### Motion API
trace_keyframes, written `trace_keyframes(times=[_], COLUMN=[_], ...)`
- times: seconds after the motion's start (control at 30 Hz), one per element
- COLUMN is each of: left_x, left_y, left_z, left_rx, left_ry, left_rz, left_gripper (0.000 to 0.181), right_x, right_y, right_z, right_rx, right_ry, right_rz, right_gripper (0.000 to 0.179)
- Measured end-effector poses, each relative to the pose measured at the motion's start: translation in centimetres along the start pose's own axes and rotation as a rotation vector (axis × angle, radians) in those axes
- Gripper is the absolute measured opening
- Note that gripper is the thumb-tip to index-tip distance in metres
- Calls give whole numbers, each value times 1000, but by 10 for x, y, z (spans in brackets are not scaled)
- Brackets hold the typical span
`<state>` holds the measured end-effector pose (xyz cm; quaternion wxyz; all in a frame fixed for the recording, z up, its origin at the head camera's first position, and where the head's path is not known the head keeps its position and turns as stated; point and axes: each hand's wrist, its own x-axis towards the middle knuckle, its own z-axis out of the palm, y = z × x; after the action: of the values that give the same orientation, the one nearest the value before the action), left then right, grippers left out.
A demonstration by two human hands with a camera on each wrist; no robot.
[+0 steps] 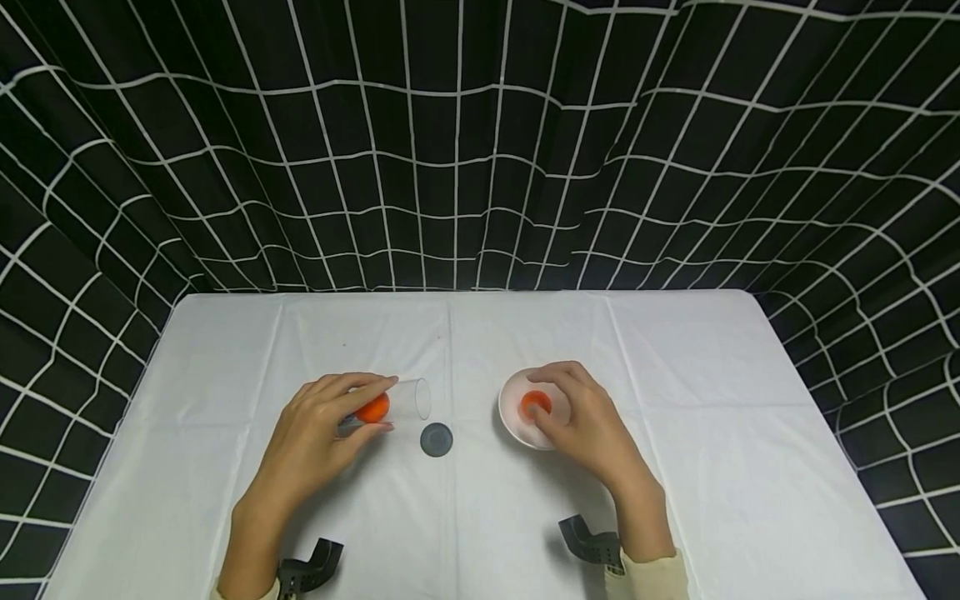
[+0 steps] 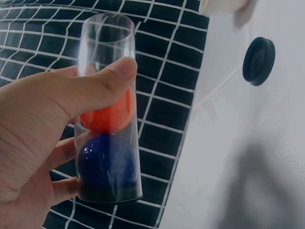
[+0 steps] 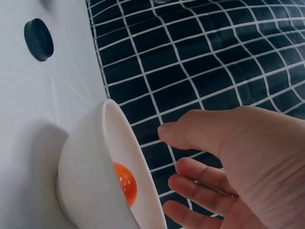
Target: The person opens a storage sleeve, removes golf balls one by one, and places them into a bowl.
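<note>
The clear tube [image 1: 406, 400] is held over the left part of the table [image 1: 480, 517], its mouth turned to the right and its dark base [image 2: 112, 194] to the left. By the left grip [image 1: 318, 425] it is clasped round the body, thumb against fingers, closed only as far as the tube's width allows. Inside, a blue ball [image 2: 107, 160] is seated at the base, and a first orange ball [image 1: 372, 409] is stacked next to it, toward the mouth. The tube is judged light, stiff and smooth (probably plastic, though glass cannot be ruled out), so it is best held about the middle, firmly but without squeezing, and not tipped mouth-down, as the balls could be spilled.

Just to the near side of the mouth, a dark cap [image 1: 437, 439] is laid, touched by neither grip. Farther right, a white bowl [image 3: 86, 176] is set upright, with a second orange ball [image 3: 126, 185] contained in it. The right grip [image 1: 588, 425] is poised over the bowl, thumb and fingers well spread; nothing is grasped. That ball is judged light and slippery (a gloss is seen on it), best pinched at opposite sides.

Beyond the table's far edge, black cloth with a white grid [image 1: 480, 167] is hung.
</note>
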<state>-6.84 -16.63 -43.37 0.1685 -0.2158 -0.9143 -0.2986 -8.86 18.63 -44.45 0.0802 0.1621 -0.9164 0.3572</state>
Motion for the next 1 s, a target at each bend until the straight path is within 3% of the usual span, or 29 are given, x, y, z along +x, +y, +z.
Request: trace_keyframes(times=[0.57, 0.8, 1.0], left_x=[0, 0, 0], left_y=[1, 4, 5], left_z=[-4, -4, -4], left_rx=[26, 31, 44], left_ry=[20, 20, -9], left_rz=[69, 66, 53], left_gripper=[54, 57, 56], right_x=[5, 7, 9], right_y=[-12, -19, -25], right_z=[9, 14, 23], right_rx=[133, 150, 230], right_ry=[49, 42, 43], right_rz=[-53, -61, -97], right_gripper=[31, 30, 28])
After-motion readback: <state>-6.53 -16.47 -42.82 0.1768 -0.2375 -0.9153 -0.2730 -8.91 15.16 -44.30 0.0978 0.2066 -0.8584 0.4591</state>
